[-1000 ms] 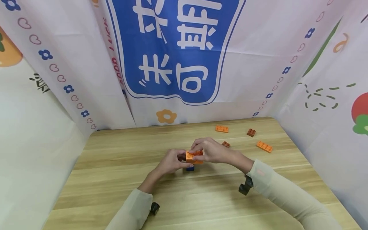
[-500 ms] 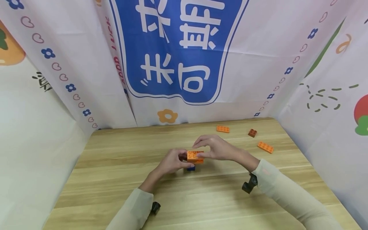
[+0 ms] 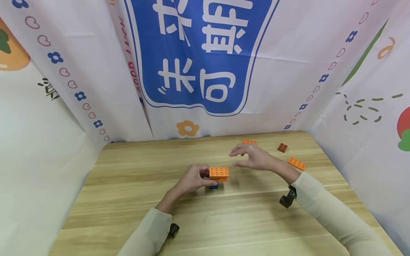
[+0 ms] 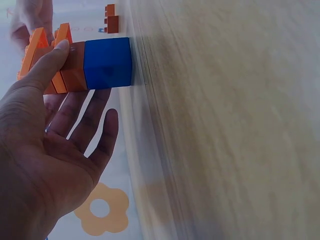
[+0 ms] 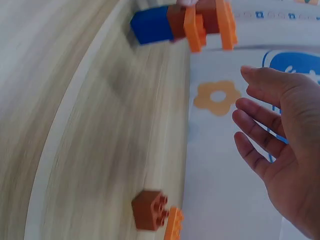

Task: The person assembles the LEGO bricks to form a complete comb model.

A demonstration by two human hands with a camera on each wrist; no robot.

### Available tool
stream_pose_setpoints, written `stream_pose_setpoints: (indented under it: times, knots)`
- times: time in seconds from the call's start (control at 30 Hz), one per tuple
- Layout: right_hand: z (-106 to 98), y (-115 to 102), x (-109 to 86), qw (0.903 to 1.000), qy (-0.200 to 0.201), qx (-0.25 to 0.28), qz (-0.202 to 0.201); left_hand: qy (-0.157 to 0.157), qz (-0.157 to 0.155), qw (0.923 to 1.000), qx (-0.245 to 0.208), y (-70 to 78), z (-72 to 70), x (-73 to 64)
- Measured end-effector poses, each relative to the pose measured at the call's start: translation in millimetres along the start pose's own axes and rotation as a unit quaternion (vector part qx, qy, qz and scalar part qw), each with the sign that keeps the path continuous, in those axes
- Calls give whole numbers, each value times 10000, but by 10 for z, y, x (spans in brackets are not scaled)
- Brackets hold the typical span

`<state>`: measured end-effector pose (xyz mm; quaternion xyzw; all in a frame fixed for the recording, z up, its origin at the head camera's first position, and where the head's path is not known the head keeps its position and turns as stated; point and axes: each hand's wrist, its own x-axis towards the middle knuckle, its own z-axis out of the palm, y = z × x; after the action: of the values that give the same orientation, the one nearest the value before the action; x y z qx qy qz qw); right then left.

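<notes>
A tower of toy building bricks stands on the table, with a blue brick (image 4: 108, 62) at its foot. Above that come a brown brick (image 4: 75, 65), an orange plate, more brown, and a top orange plate (image 3: 219, 172) with its studs up. My left hand (image 3: 193, 179) holds the tower from the left, thumb in front and fingers behind, hiding part of the brown bricks. To the tower's right, apart from it, my right hand (image 3: 256, 158) hovers over the table with nothing in it. Its fingers are loosely bent and spread in the right wrist view.
Toward the back lies a loose orange plate (image 3: 249, 141), partly behind the right hand. Farther right are a small brown brick (image 3: 282, 147) and another orange plate (image 3: 297, 163). Printed cloth walls (image 3: 275, 89) enclose the wooden table (image 3: 128, 199) at the back and sides.
My right hand has let go of the top orange plate and moved right and back, away from the tower. The left hand keeps its hold. The right hand now covers where a brown brick showed.
</notes>
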<state>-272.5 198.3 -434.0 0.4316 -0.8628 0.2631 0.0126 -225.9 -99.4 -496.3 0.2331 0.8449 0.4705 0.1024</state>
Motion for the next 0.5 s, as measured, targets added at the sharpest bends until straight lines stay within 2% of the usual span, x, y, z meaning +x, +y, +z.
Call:
stream_pose_setpoints:
  times: [0.27,0.5]
  knots:
    - [-37,263,-126,9991,-156,273,294,-40,-33,10000,-2,0,3,-11]
    - [-39,484,-254,9991,-161,-21,389,-65,72,9999,-45,-1,-5,-21]
